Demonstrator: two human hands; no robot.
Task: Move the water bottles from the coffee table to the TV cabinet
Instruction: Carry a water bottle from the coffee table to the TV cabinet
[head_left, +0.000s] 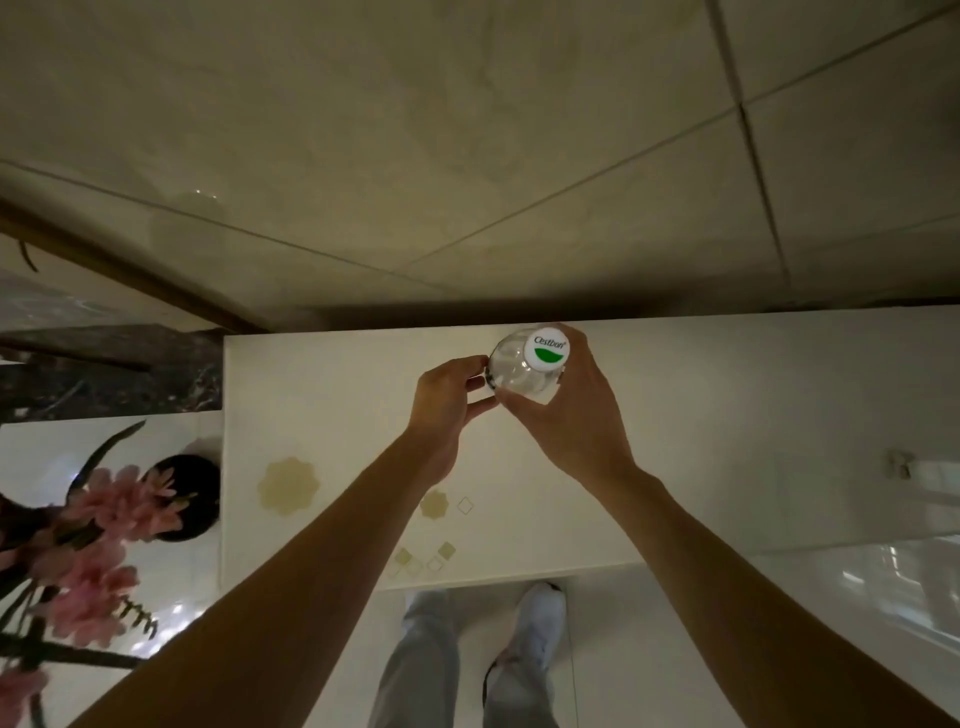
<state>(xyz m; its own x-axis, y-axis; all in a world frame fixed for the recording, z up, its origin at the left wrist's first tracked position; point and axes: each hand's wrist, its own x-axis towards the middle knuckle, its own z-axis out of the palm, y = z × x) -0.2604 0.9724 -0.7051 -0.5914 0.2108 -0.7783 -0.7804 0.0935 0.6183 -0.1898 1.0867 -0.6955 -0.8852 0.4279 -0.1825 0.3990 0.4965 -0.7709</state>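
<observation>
far edge: the white worktop (701, 415) ends right behind the water bottle (519, 374) at 12 o'clock, and past that edge it's just a tiled wall (467, 156)
left edge: runs down the 9 o'clock side, well apart from the bottle
near edge: at 6 o'clock, right above a white shoe (540, 618) and grey trouser legs (415, 675) on the floor
open room: lots of bare white top out toward 3 o'clock, plus a good stretch toward 7 o'clock that only has flat beige and gold patterns (288, 486) printed on it
bottle spot: over the back of the worktop, near the far edge and roughly mid-width; can't tell if its base is actually down on the surface
bottle looks: clear plastic, seen nearly from above, white cap (550, 349) with a green swoosh and "Cestbon" on it
right hand (576, 415): grip wrapped round the bottle from the 3 to 5 o'clock side, thumb across the front
left hand (447, 405): grip pinches the bottle's side at 9 o'clock with its fingertips and thumb
bottle contents: cap is on, and I can't read the water level from this angle
vase (189, 493): dark, off the worktop at 8 o'clock, holding pink flowers (104, 519)
far right: a small blurry thing (901, 462) at 3 o'clock, can't make it out
</observation>
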